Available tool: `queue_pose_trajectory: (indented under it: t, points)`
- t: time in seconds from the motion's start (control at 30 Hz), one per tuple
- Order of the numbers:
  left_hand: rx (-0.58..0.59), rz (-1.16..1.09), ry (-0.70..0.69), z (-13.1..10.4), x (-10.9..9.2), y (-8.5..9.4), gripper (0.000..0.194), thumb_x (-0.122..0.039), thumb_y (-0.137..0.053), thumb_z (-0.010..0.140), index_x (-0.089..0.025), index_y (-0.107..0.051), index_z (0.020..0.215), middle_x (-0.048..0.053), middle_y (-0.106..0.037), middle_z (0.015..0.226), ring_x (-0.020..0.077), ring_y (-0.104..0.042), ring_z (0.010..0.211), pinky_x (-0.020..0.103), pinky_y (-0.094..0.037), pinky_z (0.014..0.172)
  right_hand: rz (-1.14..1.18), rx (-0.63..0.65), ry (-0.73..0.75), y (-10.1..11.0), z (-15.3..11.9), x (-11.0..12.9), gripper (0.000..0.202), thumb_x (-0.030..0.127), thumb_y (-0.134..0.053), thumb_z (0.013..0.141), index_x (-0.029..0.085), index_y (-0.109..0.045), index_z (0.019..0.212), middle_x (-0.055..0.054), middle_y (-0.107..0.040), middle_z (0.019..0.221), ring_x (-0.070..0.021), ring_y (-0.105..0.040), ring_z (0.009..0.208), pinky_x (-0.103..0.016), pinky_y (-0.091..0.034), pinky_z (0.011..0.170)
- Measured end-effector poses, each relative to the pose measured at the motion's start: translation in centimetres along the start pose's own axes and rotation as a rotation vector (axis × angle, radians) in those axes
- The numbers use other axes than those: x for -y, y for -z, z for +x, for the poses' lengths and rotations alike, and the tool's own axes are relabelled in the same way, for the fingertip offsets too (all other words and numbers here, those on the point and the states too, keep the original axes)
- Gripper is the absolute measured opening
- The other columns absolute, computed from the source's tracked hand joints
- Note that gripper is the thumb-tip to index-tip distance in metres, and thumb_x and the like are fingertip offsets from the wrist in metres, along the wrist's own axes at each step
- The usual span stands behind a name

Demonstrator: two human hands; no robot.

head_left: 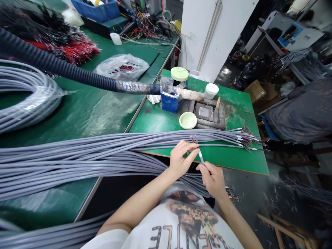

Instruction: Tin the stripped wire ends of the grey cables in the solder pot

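My right hand [214, 178] grips a grey cable [201, 159] near its end, where a white band wraps the jacket. At that end my left hand [181, 155] is closed in a pinch on the thin wires, whose fanned-out coloured tips [195, 139] stick up past the fingers. Just beyond my hands, a long bundle of grey cables [155, 136] lies across the green table, its stripped ends [246, 138] pointing right. More grey cables [103, 164] run below it and hang over the table edge under my hands.
A soldering pot [206, 112] sits behind the bundle. Around it are a pale green dish [188, 120], a white cup [211, 90], a blue box [169, 102] and a black corrugated hose [90, 76]. A coil of grey cable [23, 103] lies left; a white pillar [204, 34] stands behind.
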State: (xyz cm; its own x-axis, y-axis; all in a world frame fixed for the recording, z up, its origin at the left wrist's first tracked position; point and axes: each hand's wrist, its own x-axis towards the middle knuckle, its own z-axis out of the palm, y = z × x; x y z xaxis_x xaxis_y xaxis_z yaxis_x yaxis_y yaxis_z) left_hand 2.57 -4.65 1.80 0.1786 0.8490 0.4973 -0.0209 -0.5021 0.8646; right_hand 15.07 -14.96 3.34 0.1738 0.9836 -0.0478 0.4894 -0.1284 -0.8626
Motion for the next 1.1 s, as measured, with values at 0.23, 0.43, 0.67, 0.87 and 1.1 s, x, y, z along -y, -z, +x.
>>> queue_pose_trajectory:
  t: [0.23, 0.43, 0.67, 0.87, 1.1]
  points:
    - [-0.141, -0.376, 0.465, -0.8, -0.4, -1.1, 0.013, -0.027, -0.074, 0.073, -0.016, -0.070, 0.078, 0.002, -0.065, 0.072, 0.0107, -0.055, 0.063, 0.023, -0.045, 0.062, -0.020, -0.009, 0.043, -0.2, -0.3, 0.0, 0.030, 0.033, -0.043, 0.095, 0.017, -0.063, 0.080, 0.005, -0.046, 0.045, -0.0085, -0.046, 0.043, -0.021, -0.036, 0.051]
    - [-0.146, -0.488, 0.596, -0.6, -0.5, -1.1, 0.018, -0.030, -0.078, 0.067, -0.016, -0.069, 0.075, 0.001, -0.065, 0.068, 0.0091, -0.055, 0.060, 0.021, -0.046, 0.061, -0.033, -0.014, 0.039, -0.3, -0.3, -0.1, 0.029, 0.033, -0.044, 0.094, 0.018, -0.063, 0.080, 0.006, -0.045, 0.045, -0.0088, -0.046, 0.045, -0.021, -0.036, 0.051]
    - [-0.077, -0.469, 0.630, -0.1, -0.5, -0.3, 0.018, -0.030, -0.078, 0.067, -0.016, -0.070, 0.076, 0.000, -0.064, 0.070, 0.0088, -0.053, 0.063, 0.020, -0.045, 0.063, -0.099, 0.017, 0.059, 0.0, -0.1, 0.1, 0.031, 0.033, -0.043, 0.094, 0.017, -0.065, 0.079, 0.005, -0.045, 0.048, -0.0090, -0.046, 0.047, -0.021, -0.036, 0.052]
    - [0.049, -0.413, 0.651, 0.8, -0.4, 0.7, 0.017, -0.029, -0.076, 0.069, -0.014, -0.070, 0.076, 0.000, -0.061, 0.070, 0.0074, -0.048, 0.059, 0.019, -0.041, 0.056, -0.198, 0.022, 0.108, 0.2, 0.5, 0.7, 0.033, 0.032, -0.043, 0.094, 0.016, -0.066, 0.076, 0.002, -0.053, 0.056, -0.0099, -0.049, 0.054, -0.022, -0.036, 0.057]
    - [0.051, -0.386, 0.556, 1.1, -0.1, 0.7, 0.018, -0.029, -0.075, 0.071, -0.014, -0.065, 0.069, 0.001, -0.064, 0.072, 0.0080, -0.049, 0.058, 0.021, -0.041, 0.056, -0.141, 0.031, 0.086, 0.4, 0.6, 1.0, 0.032, 0.033, -0.047, 0.092, 0.017, -0.067, 0.073, 0.000, -0.059, 0.059, -0.0114, -0.052, 0.056, -0.023, -0.039, 0.057]
